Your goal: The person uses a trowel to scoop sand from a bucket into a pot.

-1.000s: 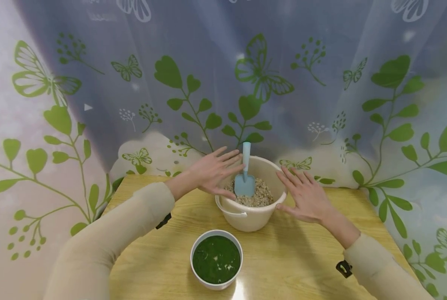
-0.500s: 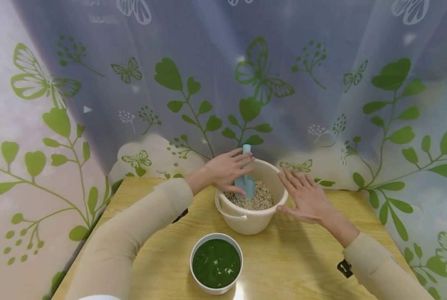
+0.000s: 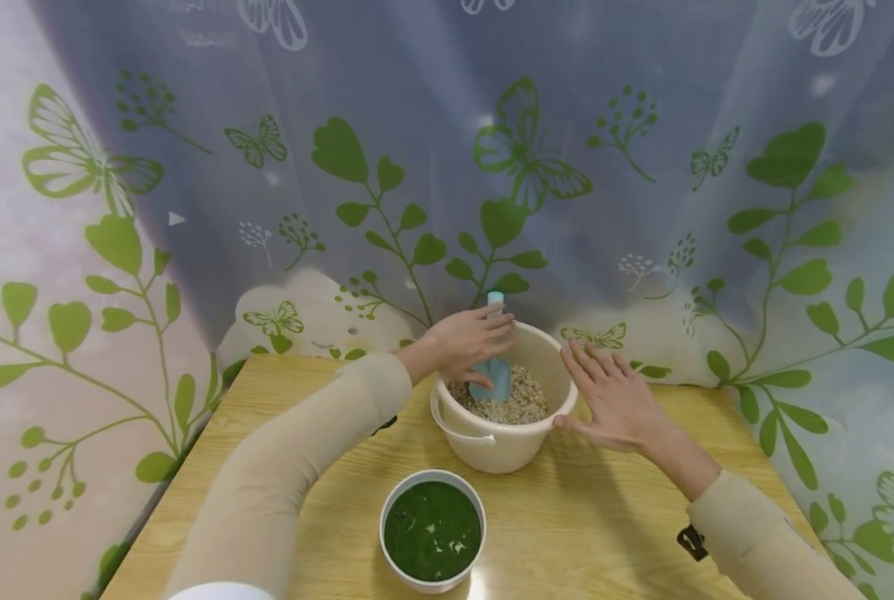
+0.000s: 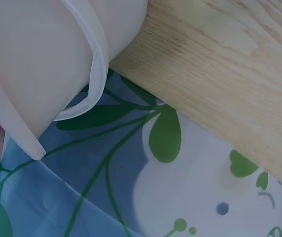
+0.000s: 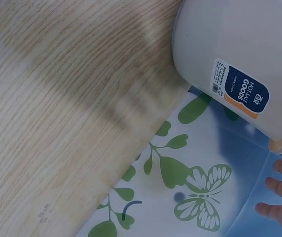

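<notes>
A cream bucket (image 3: 497, 450) stands on the wooden table, holding a coarse grain-like mix (image 3: 525, 404). A light blue scoop (image 3: 501, 382) leans upright in the mix. Over the bucket's left side, my left hand (image 3: 467, 342) overlaps the scoop's handle in the head view, its fingers reaching across it without visibly curling round. My right hand (image 3: 610, 398) lies along the bucket's right rim with its fingers straight. In the left wrist view, the bucket's white carrying handle (image 4: 100, 64) hangs against its wall. A printed label (image 5: 240, 89) shows on the bucket's side in the right wrist view.
Nearer the front stands a white round tub (image 3: 385, 537) with dark green liquid (image 3: 433, 529) and pale flecks inside. A curtain (image 3: 409, 117) printed with leaves and butterflies rises behind and beside the wooden table (image 3: 327, 517).
My left hand has moved right, from the bucket's left rim to over the scoop's handle. The right hand stays nearly still at the rim. The view has tilted slightly.
</notes>
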`<state>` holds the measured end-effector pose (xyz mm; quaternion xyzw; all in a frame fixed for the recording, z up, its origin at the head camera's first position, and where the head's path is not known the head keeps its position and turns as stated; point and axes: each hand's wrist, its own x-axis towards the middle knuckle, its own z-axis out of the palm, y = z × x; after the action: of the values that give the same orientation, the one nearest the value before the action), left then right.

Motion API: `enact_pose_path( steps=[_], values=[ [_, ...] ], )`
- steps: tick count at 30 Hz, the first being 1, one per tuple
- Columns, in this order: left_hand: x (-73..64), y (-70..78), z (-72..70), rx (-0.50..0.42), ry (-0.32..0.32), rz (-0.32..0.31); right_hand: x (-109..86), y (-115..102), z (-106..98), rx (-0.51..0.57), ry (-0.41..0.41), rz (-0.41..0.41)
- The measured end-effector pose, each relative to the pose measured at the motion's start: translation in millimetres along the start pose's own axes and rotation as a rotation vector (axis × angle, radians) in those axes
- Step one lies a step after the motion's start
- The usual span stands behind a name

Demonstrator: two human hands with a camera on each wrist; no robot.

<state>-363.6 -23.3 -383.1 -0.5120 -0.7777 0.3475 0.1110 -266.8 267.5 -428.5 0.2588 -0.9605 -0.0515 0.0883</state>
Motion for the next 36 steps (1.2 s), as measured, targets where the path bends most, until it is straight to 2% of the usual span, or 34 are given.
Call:
enact_pose_path(
  steps=[7,14,21,36],
  values=[
    [7.9,2.0,1.8,0.12,-0.02,0.027,0.0,0,1,0.002,0.008,0.002],
    [13.3,3.2,2.0,0.215,-0.082,0.043,-0.7,1,1,0.004,0.016,0.009],
    [14.9,-0.1,6.7,0.205,-0.125,0.036,0.5,1,3,-0.004,0.015,0.004],
    [15.4,-5.7,12.9,0.223,-0.149,-0.013,-0.4,3,1,0.01,0.026,-0.009]
  ],
)
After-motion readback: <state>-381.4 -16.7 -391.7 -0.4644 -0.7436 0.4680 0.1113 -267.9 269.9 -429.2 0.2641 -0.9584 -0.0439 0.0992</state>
